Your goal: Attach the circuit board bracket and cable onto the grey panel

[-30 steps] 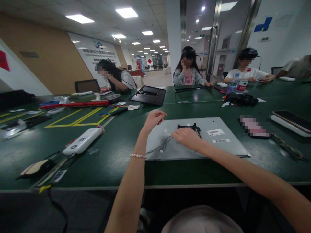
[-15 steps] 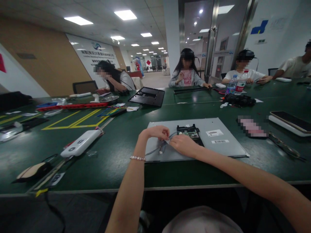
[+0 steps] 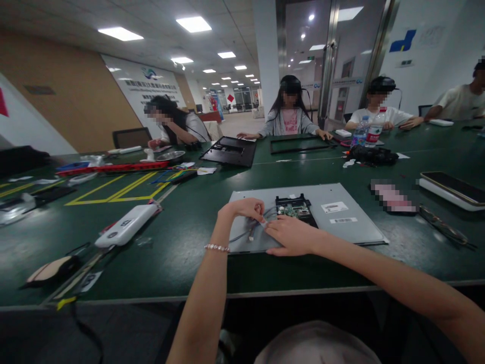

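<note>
Over panel (image 3: 324,193) | left hand (image 3: 247,207) curled | right hand (image 3: 291,236) half-open | both at cables (image 3: 242,233)

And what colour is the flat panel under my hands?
The panel is plain light grey, apart from its labels; it shows best in the head view.

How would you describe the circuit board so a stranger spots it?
On the green table lies a flat grey panel. The circuit board sits on it, between grey cables and white labels; unlike those, it is green, in a black bracket.
</note>
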Demonstrator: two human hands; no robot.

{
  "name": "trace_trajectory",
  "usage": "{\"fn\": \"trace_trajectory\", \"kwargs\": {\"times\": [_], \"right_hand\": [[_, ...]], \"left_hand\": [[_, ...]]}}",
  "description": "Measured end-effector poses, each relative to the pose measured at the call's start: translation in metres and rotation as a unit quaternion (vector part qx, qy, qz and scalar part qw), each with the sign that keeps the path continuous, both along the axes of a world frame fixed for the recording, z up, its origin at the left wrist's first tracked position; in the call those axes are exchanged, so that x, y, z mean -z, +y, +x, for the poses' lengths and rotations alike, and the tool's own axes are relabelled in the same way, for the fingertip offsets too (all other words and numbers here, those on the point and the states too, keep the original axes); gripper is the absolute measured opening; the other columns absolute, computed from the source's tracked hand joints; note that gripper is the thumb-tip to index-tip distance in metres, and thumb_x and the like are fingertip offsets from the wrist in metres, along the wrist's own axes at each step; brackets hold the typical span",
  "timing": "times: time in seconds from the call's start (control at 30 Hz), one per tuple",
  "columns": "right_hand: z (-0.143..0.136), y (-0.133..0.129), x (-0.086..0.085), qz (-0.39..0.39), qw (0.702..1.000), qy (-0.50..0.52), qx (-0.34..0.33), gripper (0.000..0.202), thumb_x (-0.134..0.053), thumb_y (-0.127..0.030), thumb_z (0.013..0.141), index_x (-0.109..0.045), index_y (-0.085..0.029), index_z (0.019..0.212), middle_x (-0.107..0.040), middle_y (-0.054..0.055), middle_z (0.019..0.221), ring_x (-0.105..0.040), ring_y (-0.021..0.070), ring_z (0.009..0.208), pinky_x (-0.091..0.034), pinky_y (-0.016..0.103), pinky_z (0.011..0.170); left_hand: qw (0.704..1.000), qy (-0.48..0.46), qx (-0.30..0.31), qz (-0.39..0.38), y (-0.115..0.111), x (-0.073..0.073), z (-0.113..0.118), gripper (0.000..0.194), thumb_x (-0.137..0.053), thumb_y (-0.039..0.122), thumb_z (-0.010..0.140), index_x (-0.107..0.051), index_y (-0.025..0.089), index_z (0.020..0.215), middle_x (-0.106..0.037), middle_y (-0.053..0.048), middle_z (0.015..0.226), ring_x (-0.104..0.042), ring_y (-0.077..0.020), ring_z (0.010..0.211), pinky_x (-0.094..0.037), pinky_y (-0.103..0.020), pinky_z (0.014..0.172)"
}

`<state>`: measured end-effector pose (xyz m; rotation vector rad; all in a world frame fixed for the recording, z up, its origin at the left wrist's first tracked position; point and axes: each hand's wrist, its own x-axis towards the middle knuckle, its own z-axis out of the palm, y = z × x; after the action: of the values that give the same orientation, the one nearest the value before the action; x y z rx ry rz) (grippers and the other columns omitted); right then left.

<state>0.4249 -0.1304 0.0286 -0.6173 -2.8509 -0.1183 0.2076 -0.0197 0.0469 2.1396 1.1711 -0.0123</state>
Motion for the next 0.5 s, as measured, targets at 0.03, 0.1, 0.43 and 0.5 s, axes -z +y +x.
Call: {"fn": "trace_trajectory", "kwargs": {"times": [0.03, 0.1, 0.43, 0.5], "right_hand": [[0.000, -0.001, 0.000, 0.002, 1.000, -0.003, 0.000, 0.055, -0.044, -0.053, 0.095, -0.060, -0.005, 0.117, -0.066, 0.022, 0.117, -0.062, 0.0294, 0.108, -0.040, 0.046, 0.100], [0.001, -0.004, 0.001, 0.007, 1.000, -0.007, 0.001, 0.057, -0.043, -0.054, 0.094, -0.060, -0.004, 0.117, -0.065, 0.023, 0.116, -0.062, 0.0302, 0.108, -0.040, 0.046, 0.100], [0.001, -0.012, -0.006, 0.003, 1.000, -0.025, 0.006, 0.051, -0.048, -0.053, 0.093, -0.062, -0.006, 0.106, -0.068, 0.020, 0.100, -0.065, 0.0285, 0.096, -0.045, 0.040, 0.090], [0.001, -0.011, -0.007, -0.001, 1.000, -0.028, 0.006, 0.049, -0.049, -0.052, 0.093, -0.062, -0.006, 0.106, -0.068, 0.019, 0.100, -0.065, 0.0283, 0.096, -0.045, 0.040, 0.090]], "left_hand": [[1.000, 0.001, -0.001, -0.002, 0.001, 0.001, -0.001, 0.037, -0.080, 0.043, 0.056, -0.061, 0.020, 0.077, -0.057, 0.003, 0.062, -0.050, -0.0124, 0.059, -0.034, -0.023, 0.054], [1.000, 0.003, -0.003, -0.007, 0.002, 0.002, -0.002, 0.036, -0.079, 0.043, 0.057, -0.061, 0.019, 0.078, -0.058, 0.003, 0.063, -0.051, -0.0127, 0.059, -0.035, -0.023, 0.054], [0.999, -0.015, -0.024, -0.035, 0.005, 0.006, -0.004, 0.024, -0.070, 0.033, 0.061, -0.060, 0.019, 0.077, -0.058, 0.003, 0.060, -0.051, -0.0120, 0.056, -0.037, -0.023, 0.052], [0.999, -0.009, -0.022, -0.034, 0.004, 0.005, -0.003, 0.023, -0.069, 0.032, 0.062, -0.059, 0.019, 0.078, -0.057, 0.003, 0.060, -0.051, -0.0120, 0.056, -0.038, -0.023, 0.052]]}}
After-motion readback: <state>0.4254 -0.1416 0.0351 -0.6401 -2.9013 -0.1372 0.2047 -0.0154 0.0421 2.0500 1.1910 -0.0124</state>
